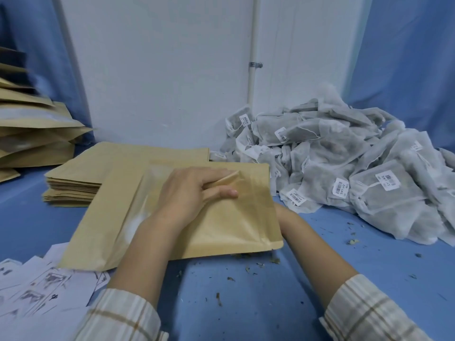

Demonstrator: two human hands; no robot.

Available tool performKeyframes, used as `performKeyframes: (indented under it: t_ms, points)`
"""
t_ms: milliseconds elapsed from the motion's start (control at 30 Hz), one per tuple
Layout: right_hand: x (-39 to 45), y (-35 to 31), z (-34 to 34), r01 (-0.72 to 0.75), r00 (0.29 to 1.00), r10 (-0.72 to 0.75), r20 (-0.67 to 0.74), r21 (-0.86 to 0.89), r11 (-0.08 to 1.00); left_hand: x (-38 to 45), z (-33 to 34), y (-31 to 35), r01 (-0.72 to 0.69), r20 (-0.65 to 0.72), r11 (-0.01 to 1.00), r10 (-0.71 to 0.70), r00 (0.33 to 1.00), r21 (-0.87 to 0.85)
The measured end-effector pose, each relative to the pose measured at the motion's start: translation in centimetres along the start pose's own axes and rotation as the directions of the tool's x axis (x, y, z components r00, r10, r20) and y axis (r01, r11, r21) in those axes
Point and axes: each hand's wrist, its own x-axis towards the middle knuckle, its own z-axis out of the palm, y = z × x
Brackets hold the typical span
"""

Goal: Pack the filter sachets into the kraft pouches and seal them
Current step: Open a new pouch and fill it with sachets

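A kraft pouch (229, 230) lies tilted on the blue table in front of me, its clear window facing up. My left hand (192, 190) rests on top of it, fingers pinching a flap of the pouch near its far edge. My right hand (279, 212) is mostly hidden behind the pouch's right edge; only the wrist shows. A flat stack of empty kraft pouches (103, 166) sits just behind. A big heap of white filter sachets (344, 163) with barcode labels fills the right side.
Filled kraft pouches (32, 134) are piled at the far left. White printed sheets (37, 286) lie at the near left. Dry herb crumbs (246, 269) are scattered over the blue table (246, 303). A white wall and pipe stand behind.
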Motion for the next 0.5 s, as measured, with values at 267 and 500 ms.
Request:
performKeyframes:
  t_ms: [267, 500]
  points:
    - [0.7, 1.0, -3.7, 0.254, 0.758, -0.459, -0.463, -0.438, 0.862, -0.3, 0.4, -1.8, 0.137, -0.119, 0.988, -0.128, 0.985, 0.07]
    - [1.5, 4.1, -6.5, -0.445, 0.76, -0.264, -0.593, -0.772, 0.454, -0.6, 0.3, -1.9, 0.173, -0.119, 0.981, -0.162, 0.98, 0.091]
